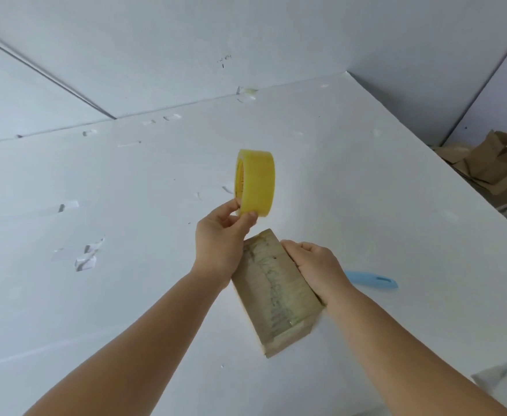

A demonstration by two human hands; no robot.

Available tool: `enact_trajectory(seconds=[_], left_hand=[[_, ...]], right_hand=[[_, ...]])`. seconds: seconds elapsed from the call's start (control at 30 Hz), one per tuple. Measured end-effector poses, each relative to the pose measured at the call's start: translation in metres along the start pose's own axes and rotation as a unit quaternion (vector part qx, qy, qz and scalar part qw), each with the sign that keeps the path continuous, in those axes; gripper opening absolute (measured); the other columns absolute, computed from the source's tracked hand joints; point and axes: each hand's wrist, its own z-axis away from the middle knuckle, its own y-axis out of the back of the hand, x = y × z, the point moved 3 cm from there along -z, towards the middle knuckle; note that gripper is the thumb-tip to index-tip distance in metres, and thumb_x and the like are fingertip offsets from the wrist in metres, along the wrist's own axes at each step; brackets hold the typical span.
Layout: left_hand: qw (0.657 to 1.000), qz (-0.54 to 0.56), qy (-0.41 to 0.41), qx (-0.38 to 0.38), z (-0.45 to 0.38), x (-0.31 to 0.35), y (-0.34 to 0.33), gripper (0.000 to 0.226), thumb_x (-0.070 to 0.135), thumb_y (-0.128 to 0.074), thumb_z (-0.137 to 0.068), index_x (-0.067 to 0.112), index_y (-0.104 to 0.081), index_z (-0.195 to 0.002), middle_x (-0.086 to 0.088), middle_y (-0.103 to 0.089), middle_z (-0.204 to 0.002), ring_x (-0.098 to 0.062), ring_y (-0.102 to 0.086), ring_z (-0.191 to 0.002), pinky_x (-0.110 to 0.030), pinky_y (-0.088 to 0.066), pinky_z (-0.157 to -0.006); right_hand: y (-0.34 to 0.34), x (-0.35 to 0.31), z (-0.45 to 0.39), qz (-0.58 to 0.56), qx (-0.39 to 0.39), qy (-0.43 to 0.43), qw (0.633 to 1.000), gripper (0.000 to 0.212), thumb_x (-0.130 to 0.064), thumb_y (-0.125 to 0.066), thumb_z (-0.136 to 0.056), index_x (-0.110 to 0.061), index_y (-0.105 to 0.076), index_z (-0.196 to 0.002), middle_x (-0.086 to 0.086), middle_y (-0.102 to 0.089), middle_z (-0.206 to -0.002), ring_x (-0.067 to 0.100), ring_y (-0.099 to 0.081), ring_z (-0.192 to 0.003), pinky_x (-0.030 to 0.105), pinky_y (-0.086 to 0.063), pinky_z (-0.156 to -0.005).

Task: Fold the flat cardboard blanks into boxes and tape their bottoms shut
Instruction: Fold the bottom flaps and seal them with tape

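At frame centre, left hand (219, 235) fingers pinch the yellow tape roll (255, 183) aloft; right hand (315, 265) fingers grasp the taped box (273, 292) on the tabletop (126, 295).

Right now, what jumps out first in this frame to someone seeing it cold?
The yellow tape roll stands out most, held up mid-frame above the white table, pinched at its lower edge by the left hand. Just below it, the right hand holds a small cardboard box with a clear tape strip along its top seam. A light blue tool handle lies on the table to the right, behind the right hand.
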Motion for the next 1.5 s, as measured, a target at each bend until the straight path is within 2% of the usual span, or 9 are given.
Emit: enact_trajectory(seconds=[0.2,0.3,0.67,0.8,0.97,1.07,1.2,1.3,1.5], left_hand=[[0.998,0.027,-0.054,0.010,-0.003,0.008,0.004,0.018,0.017,-0.071,-0.083,0.033,-0.073,-0.091,0.012,-0.062,-0.060,0.001,-0.057,-0.058,-0.010,-0.046,-0.061],[0.997,0.033,-0.069,0.002,-0.003,0.008,0.001,0.021,0.017,-0.071,-0.083,0.038,-0.073,-0.086,0.009,-0.062,-0.061,0.000,-0.057,-0.060,-0.011,-0.046,-0.061],[0.990,0.034,-0.133,0.012,-0.026,0.048,0.003,0.021,0.014,-0.069,-0.086,0.031,-0.070,-0.098,0.010,-0.064,-0.064,-0.001,-0.060,-0.066,-0.010,-0.047,-0.068],[0.988,0.020,-0.148,-0.029,-0.011,0.050,0.016,0.022,0.011,-0.068,-0.087,0.025,-0.071,-0.103,0.008,-0.064,-0.065,-0.004,-0.059,-0.067,-0.012,-0.047,-0.069],[0.984,-0.018,-0.142,-0.102,0.009,0.061,0.032,0.020,0.009,-0.062,-0.091,0.023,-0.072,-0.102,-0.013,-0.050,-0.073,-0.019,-0.047,-0.074,-0.020,-0.040,-0.077],[0.980,-0.039,-0.120,-0.154,0.021,0.068,0.037,0.023,0.006,-0.058,-0.092,0.021,-0.071,-0.104,-0.011,-0.054,-0.078,-0.015,-0.055,-0.077,-0.019,-0.047,-0.078],[0.981,-0.001,-0.074,-0.179,0.035,0.069,0.045,0.028,0.002,-0.054,-0.093,0.017,-0.070,-0.109,-0.007,-0.062,-0.082,-0.014,-0.060,-0.078,-0.026,-0.052,-0.083],[0.979,0.010,-0.032,-0.199,0.049,0.064,0.048,0.028,0.004,-0.053,-0.094,0.017,-0.070,-0.112,-0.003,-0.064,-0.080,-0.015,-0.058,-0.076,-0.027,-0.052,-0.083],[0.983,0.035,0.052,-0.174,0.071,0.057,0.062,0.024,0.008,-0.064,-0.088,0.013,-0.070,-0.110,-0.013,-0.065,-0.087,-0.020,-0.063,-0.078,-0.032,-0.055,-0.082]], right_hand=[[0.016,-0.006,-0.002,0.080,0.028,0.068,0.994,0.037,-0.038,-0.051,-0.092,-0.017,-0.056,-0.123,-0.005,-0.061,-0.112,0.012,-0.056,-0.102,0.029,-0.045,-0.086],[-0.003,-0.013,0.013,0.034,-0.138,0.109,0.984,0.046,-0.050,-0.037,-0.097,-0.036,-0.041,-0.141,-0.020,-0.047,-0.137,0.000,-0.044,-0.123,0.026,-0.037,-0.103],[-0.011,-0.044,-0.001,0.046,-0.212,0.076,0.973,0.066,-0.073,-0.028,-0.082,-0.021,-0.065,-0.098,0.004,-0.062,-0.102,0.024,-0.054,-0.109,0.036,-0.037,-0.104],[-0.003,-0.046,-0.001,0.024,-0.176,0.105,0.978,0.051,-0.067,-0.029,-0.089,-0.039,-0.047,-0.127,-0.008,-0.049,-0.132,0.010,-0.043,-0.125,0.040,-0.028,-0.113],[0.001,-0.081,0.005,-0.020,-0.150,0.234,0.960,0.074,-0.068,-0.040,-0.078,-0.039,-0.027,-0.145,-0.026,-0.049,-0.123,-0.002,-0.046,-0.124,0.027,-0.034,-0.105],[0.001,-0.098,0.009,-0.036,-0.168,0.265,0.949,0.055,-0.065,-0.045,-0.078,-0.046,-0.040,-0.129,-0.021,-0.053,-0.128,0.000,-0.052,-0.118,0.027,-0.040,-0.096],[0.007,-0.107,0.015,-0.056,-0.175,0.290,0.939,0.081,-0.074,-0.056,-0.066,-0.046,-0.031,-0.138,-0.014,-0.048,-0.128,0.005,-0.052,-0.113,0.026,-0.041,-0.093],[0.008,-0.113,0.022,-0.024,-0.217,0.317,0.923,0.077,-0.081,-0.064,-0.054,-0.045,-0.053,-0.121,-0.010,-0.053,-0.124,0.008,-0.052,-0.114,0.028,-0.037,-0.099],[0.008,-0.115,0.033,-0.017,-0.260,0.334,0.906,0.056,-0.069,-0.077,-0.049,-0.024,-0.069,-0.080,0.000,-0.062,-0.078,0.017,-0.057,-0.077,0.029,-0.043,-0.069]])
